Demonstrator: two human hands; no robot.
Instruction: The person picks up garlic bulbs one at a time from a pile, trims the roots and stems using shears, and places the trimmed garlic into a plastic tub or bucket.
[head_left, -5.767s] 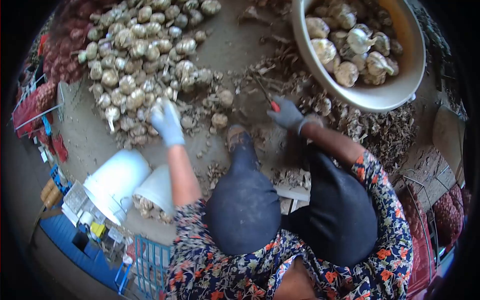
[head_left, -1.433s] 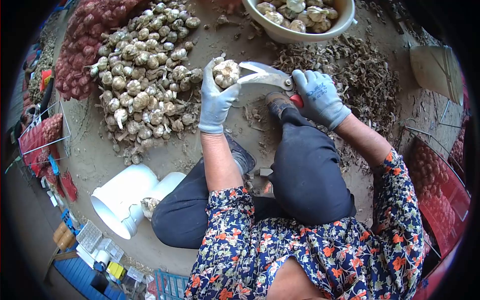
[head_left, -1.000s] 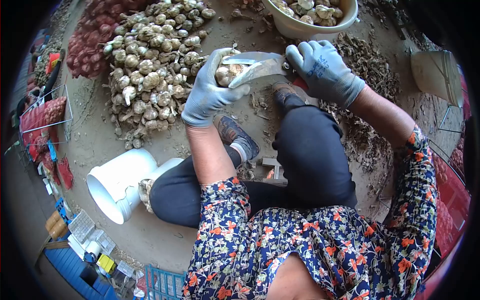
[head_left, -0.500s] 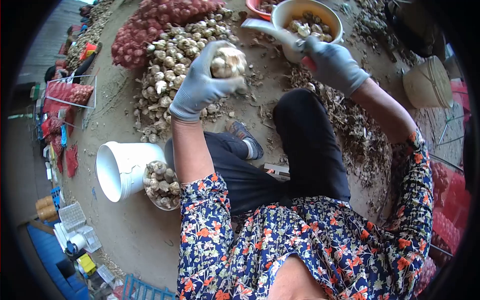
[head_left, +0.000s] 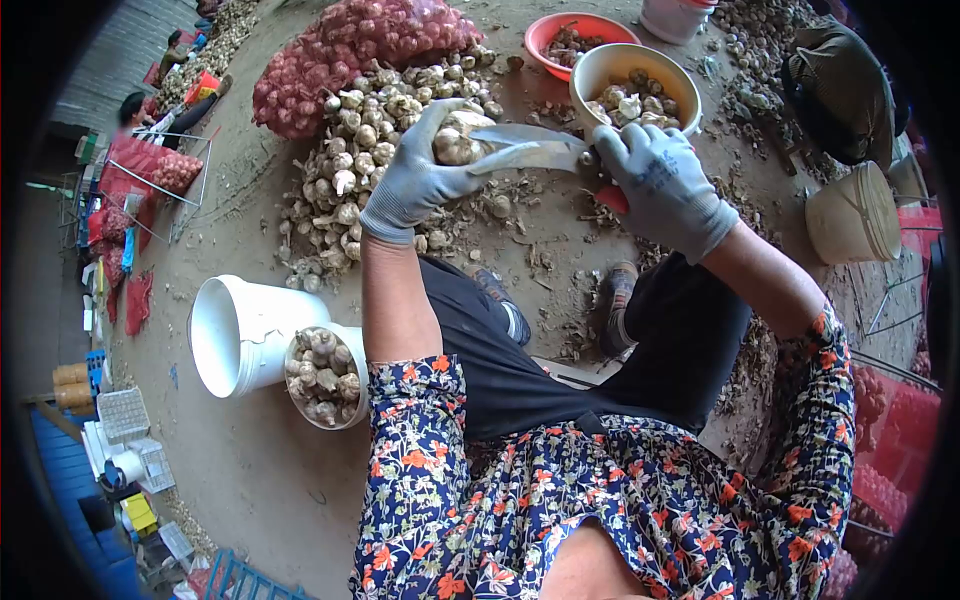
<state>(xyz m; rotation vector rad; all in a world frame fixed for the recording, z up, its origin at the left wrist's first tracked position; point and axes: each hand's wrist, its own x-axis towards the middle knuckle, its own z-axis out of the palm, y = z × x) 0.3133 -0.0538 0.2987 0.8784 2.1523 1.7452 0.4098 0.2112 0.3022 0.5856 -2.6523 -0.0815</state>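
While the left hand [head_left: 415, 185] curls its gloved fingers around one garlic bulb [head_left: 455, 148], the right hand [head_left: 665, 185] has its fingers clenched on red-handled shears [head_left: 548, 155], blades reaching to the bulb. Beyond the left fingers: one garlic heap [head_left: 335, 180]; farther off, one filled red net sack [head_left: 360, 55]. Just beyond the right fingers: one basin [head_left: 683, 85] of bulbs.
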